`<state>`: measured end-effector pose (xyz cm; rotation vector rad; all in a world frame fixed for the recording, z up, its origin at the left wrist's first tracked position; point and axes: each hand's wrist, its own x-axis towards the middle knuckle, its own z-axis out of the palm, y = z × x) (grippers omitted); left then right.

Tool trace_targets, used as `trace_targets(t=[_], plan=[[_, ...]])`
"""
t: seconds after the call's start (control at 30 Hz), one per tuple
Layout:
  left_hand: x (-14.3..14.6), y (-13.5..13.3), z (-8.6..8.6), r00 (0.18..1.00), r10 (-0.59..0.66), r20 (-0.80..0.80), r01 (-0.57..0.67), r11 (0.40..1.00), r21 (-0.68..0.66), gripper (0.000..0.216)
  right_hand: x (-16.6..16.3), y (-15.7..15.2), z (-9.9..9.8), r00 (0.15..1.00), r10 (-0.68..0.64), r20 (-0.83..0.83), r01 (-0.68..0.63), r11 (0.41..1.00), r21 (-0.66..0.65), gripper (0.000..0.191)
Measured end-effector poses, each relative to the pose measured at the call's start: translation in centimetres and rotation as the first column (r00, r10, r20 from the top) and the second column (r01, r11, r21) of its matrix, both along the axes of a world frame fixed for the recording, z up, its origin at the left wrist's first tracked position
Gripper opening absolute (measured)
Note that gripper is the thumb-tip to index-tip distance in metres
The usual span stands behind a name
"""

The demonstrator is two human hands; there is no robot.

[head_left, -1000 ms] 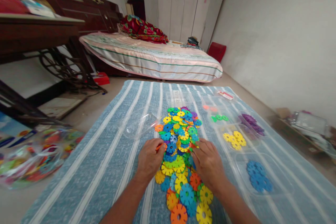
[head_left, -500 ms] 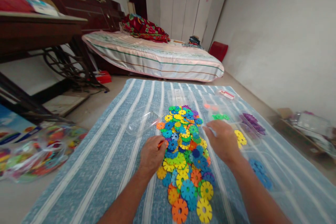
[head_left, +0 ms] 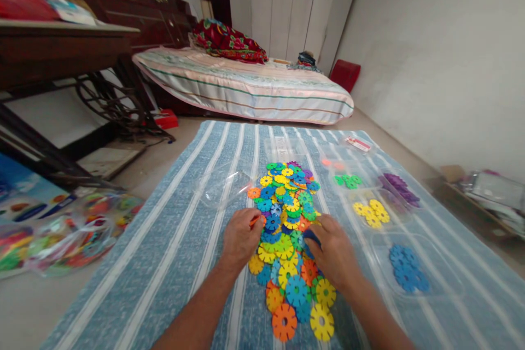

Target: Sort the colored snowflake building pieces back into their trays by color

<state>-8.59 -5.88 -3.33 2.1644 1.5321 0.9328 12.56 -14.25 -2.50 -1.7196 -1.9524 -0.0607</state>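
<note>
A heap of flat plastic snowflake discs [head_left: 289, 229] in several colours lies on a blue striped cloth [head_left: 184, 240]. My left hand [head_left: 241, 238] rests at the heap's left edge, fingers curled round an orange disc [head_left: 255, 221]. My right hand [head_left: 333, 251] is on the heap's right side, fingers closed over a blue disc [head_left: 311, 238]. To the right lie sorted groups in clear trays: green discs [head_left: 346, 180], purple discs [head_left: 400, 185], yellow discs [head_left: 371, 213] and blue discs [head_left: 406, 269].
A clear plastic lid [head_left: 227, 186] lies left of the heap. A bag of more coloured pieces [head_left: 69, 229] sits on the floor at left, beside a dark wooden table [head_left: 61, 49]. A bed [head_left: 246, 87] stands behind the cloth. Clutter lies at the right wall [head_left: 484, 191].
My right hand reached out toward the yellow discs' tray, then came back onto the heap and closed over a blue disc. My left hand stayed at the heap's left edge.
</note>
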Motion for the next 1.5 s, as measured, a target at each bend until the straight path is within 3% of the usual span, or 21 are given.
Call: trace_targets(t=[0.27,0.47,0.77,0.93,1.03,1.13,1.23,1.33,1.43,1.5], plan=[[0.0,-0.1,-0.1,1.0,-0.011,-0.005,0.011,1.0,0.009,0.019,-1.0,-0.3,0.3,0.979,0.045,-0.197,-0.035,0.998,0.055,0.019],[0.4,-0.9,0.1,0.999,-0.039,0.028,0.035,0.994,0.106,0.018,-2.3,-0.5,0.6,0.913,0.072,-0.402,-0.037,0.995,0.095,0.017],[2.0,-2.9,0.5,0.969,-0.006,0.247,0.02,0.998,-0.053,0.016,-1.3,0.8,-0.4,0.813,0.032,-0.582,0.038,0.993,0.109,0.018],[3.0,-4.1,1.2,0.97,-0.098,0.224,0.077,0.992,0.101,0.014,-0.3,1.5,-0.7,0.735,0.032,-0.677,0.03,0.996,0.079,0.019],[3.6,-4.8,2.1,0.961,-0.2,0.189,0.173,0.974,0.147,0.019,-0.7,1.5,-0.8,0.709,0.075,-0.701,-0.027,0.996,0.08,0.018],[4.5,-5.5,3.1,0.947,-0.265,0.18,0.256,0.964,0.067,0.022,-1.2,1.3,-0.8,0.696,0.139,-0.704,-0.101,0.99,0.095,0.017],[5.1,-5.7,3.9,0.948,-0.244,0.202,0.26,0.964,-0.054,0.015,-1.3,1.2,-0.7,0.692,0.184,-0.698,-0.16,0.982,0.1,0.017],[4.6,-4.9,4.8,0.954,-0.226,0.197,0.244,0.968,-0.067,0.016,-0.8,1.4,-0.9,0.703,0.177,-0.689,-0.135,0.984,0.115,0.019],[2.7,-2.4,6.4,0.978,-0.192,0.086,0.189,0.981,0.038,0.02,0.1,1.9,-1.7,0.744,0.089,-0.662,0.012,0.989,0.146,0.023],[0.8,0.0,7.5,0.994,-0.105,-0.031,0.108,0.988,0.111,0.023,0.6,2.2,-2.4,0.759,0.012,-0.651,0.095,0.987,0.13,0.025]])
